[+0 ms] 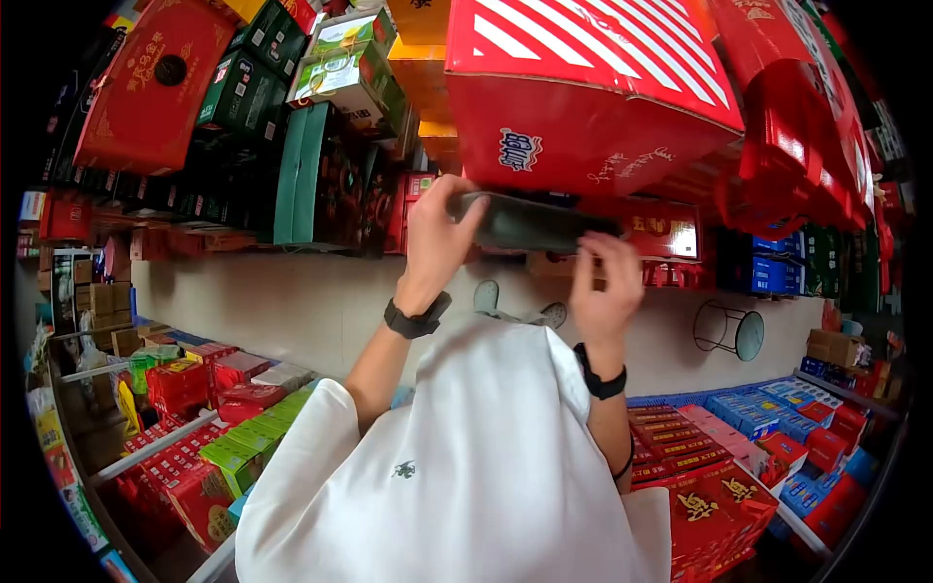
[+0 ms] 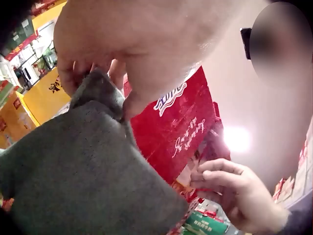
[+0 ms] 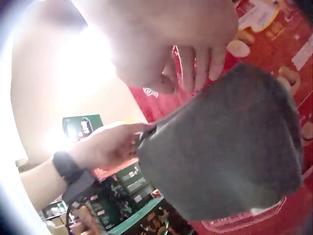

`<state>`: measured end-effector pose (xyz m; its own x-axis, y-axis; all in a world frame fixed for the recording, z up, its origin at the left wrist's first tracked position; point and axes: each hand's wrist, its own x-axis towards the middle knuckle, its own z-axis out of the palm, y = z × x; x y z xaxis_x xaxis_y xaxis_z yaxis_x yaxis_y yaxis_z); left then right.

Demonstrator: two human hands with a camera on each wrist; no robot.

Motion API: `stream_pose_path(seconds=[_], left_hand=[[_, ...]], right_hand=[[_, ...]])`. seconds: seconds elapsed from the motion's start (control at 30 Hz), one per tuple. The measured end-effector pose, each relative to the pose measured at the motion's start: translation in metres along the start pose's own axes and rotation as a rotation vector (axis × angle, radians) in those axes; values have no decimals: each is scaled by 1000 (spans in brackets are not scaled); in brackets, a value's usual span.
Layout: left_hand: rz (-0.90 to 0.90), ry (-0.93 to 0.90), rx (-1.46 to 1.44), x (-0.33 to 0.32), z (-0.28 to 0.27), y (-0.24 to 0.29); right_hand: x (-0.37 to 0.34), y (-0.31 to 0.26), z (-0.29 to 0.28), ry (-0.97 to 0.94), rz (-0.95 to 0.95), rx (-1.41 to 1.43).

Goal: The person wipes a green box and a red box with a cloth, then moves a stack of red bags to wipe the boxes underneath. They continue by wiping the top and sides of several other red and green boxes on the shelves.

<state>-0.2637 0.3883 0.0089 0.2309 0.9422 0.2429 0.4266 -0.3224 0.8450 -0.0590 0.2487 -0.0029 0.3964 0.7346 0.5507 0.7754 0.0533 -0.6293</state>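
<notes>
Clearly, only one end of our dark cloth (image 1: 530, 223) is secured — a slip is the risk.
Our left hand (image 1: 437, 238) pinches its corner, while our right hand (image 1: 610, 277), fingers loosely bent, seems to hold nothing. The cloth hangs near the big red carton (image 1: 544, 136), so it could snag there or — if that single pinch loosens — drop toward the floor (image 1: 243, 301).
</notes>
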Motion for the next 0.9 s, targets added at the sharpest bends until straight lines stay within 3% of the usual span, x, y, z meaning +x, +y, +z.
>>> stream_pose_path(seconds=[0.13, 0.27, 0.37, 0.47, 0.6, 0.7, 0.9], left_hand=[[52, 86, 42, 3, 7, -10], [60, 97, 100, 1, 9, -14], [170, 206, 236, -10, 9, -11], [256, 183, 322, -33, 8, -8], [129, 87, 182, -55, 11, -2], [-41, 198, -13, -50, 17, -7], [-370, -31, -234, -33, 19, -32]], right_hand=[[-4, -22, 33, -186, -174, -93], [1, -13, 41, -225, -136, -99], [1, -2, 29, -218, -117, -142], [-5, 1, 21, -200, -97, -217], [-3, -8, 29, -192, -107, -262], [-6, -17, 46, -221, -136, -222], [-4, -29, 71, -300, -219, -74]])
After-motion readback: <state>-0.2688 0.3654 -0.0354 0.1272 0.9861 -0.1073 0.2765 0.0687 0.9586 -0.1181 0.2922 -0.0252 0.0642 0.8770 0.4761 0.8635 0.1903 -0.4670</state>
